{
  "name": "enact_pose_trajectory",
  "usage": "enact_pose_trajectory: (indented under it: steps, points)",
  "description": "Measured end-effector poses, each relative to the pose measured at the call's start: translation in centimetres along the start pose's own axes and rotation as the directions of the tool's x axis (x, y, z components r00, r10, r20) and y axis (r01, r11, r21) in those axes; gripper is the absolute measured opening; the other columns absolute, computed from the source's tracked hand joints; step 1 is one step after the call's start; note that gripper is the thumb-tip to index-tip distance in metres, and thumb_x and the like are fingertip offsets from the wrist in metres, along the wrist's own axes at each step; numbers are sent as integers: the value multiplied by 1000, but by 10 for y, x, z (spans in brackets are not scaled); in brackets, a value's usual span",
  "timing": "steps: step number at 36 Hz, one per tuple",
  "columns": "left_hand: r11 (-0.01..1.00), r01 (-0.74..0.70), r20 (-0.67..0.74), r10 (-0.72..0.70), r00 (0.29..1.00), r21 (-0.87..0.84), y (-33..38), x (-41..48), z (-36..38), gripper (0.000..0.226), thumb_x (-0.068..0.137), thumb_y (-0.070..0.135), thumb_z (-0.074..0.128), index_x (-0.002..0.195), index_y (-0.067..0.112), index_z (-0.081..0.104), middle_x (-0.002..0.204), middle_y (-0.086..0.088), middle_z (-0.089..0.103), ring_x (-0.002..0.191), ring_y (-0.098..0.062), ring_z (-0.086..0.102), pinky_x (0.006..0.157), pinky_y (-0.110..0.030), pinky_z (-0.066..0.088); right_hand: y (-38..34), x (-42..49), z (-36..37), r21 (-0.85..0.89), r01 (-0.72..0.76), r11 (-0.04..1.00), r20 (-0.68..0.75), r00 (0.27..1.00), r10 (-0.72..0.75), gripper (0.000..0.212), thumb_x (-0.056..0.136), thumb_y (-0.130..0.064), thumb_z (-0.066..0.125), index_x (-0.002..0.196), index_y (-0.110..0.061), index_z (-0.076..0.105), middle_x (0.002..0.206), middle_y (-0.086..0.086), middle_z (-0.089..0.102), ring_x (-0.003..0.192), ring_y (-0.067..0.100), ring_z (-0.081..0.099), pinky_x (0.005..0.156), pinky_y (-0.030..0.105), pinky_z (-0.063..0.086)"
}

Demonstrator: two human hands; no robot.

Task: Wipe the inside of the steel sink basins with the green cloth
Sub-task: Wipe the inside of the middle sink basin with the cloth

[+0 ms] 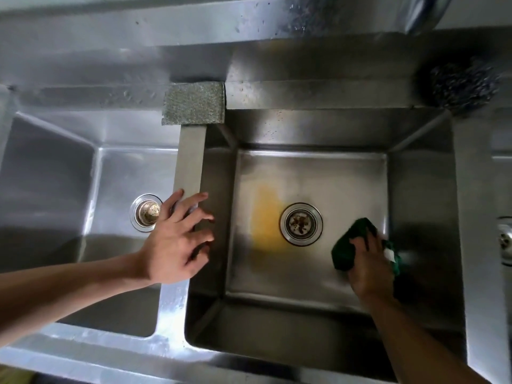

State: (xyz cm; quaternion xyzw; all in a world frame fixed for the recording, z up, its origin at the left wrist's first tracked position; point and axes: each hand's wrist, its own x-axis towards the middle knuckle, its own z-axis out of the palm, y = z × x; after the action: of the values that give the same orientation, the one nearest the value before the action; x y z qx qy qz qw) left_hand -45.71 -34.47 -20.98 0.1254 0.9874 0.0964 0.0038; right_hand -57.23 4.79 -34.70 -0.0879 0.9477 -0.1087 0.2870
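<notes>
My right hand (368,264) grips the bunched green cloth (349,245) down on the floor of the right steel basin (304,278), just right of its round drain (301,223). A yellowish stain (267,217) lies on the basin floor left of that drain. My left hand (177,236) rests with spread fingers on the steel divider (191,162) between the two basins. The left basin (110,173) has its own drain (146,212), partly hidden by my left hand.
A grey scouring pad (194,103) lies on the back ledge at the top of the divider. A steel wool ball (462,87) sits at the back right corner. A metal fitting (505,239) shows at the right edge.
</notes>
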Motion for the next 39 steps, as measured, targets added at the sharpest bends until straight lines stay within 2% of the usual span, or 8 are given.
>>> enact_pose_trajectory:
  steps: [4,7,10,14,21,27,32,39]
  points:
    - [1000,-3,-14,3,1000,-11,-1,-1,2,15,75,30,63,79,22,75,111,-6,71,142,-39,48,119,-66,26,-10,3,-3,-79,4,997,10,1000,-3,72,67,-8,79,132,-11,49,157,20,23,145,42,20,114,53,33]
    - [1000,-7,-22,7,1000,-13,-1,-1,3,14,75,29,63,79,22,74,111,-6,71,142,-39,48,120,-65,26,-17,2,11,-187,227,956,60,974,-220,75,58,-8,86,127,-10,55,156,24,29,145,47,23,116,57,28]
    - [1000,-4,-28,4,1000,-14,-1,-2,3,14,74,30,64,78,22,74,111,-6,71,142,-39,48,120,-64,25,-26,-10,24,-224,547,807,209,835,-508,76,63,-3,82,131,-18,53,162,14,13,148,43,16,116,58,26]
    - [1000,2,-36,-2,999,-19,-1,-2,4,13,74,30,65,80,22,75,111,-5,70,142,-39,48,120,-63,25,-21,-14,24,-196,734,650,366,670,-646,75,75,-4,74,141,-26,45,161,3,-9,150,32,-6,122,49,11]
    - [1000,-7,-52,6,999,-28,-1,-2,5,12,74,28,64,78,21,73,109,-5,70,140,-39,50,118,-65,28,8,-8,3,-146,637,757,335,751,-568,83,63,-8,79,138,-29,50,162,2,12,149,27,4,118,52,27]
    - [999,-1,-51,-1,999,-41,-3,-3,6,13,75,28,65,81,20,73,111,-5,70,141,-38,50,119,-65,28,-1,-11,9,-142,611,779,369,763,-531,83,72,-27,77,145,-30,39,161,-5,-12,151,26,-13,122,44,0]
    - [998,-4,-69,0,998,-60,-3,-3,6,13,75,28,63,80,20,72,110,-6,70,141,-38,51,120,-64,27,8,-11,5,-134,629,766,405,740,-537,87,73,-34,78,148,-33,34,163,-2,-11,151,26,-14,123,51,10]
    - [997,0,-65,-5,998,-75,-3,-3,5,12,75,27,63,79,20,71,110,-6,70,140,-38,51,118,-65,28,11,-9,9,-143,629,764,419,738,-529,97,68,-76,62,149,-35,30,162,-3,-17,151,25,-17,123,49,3]
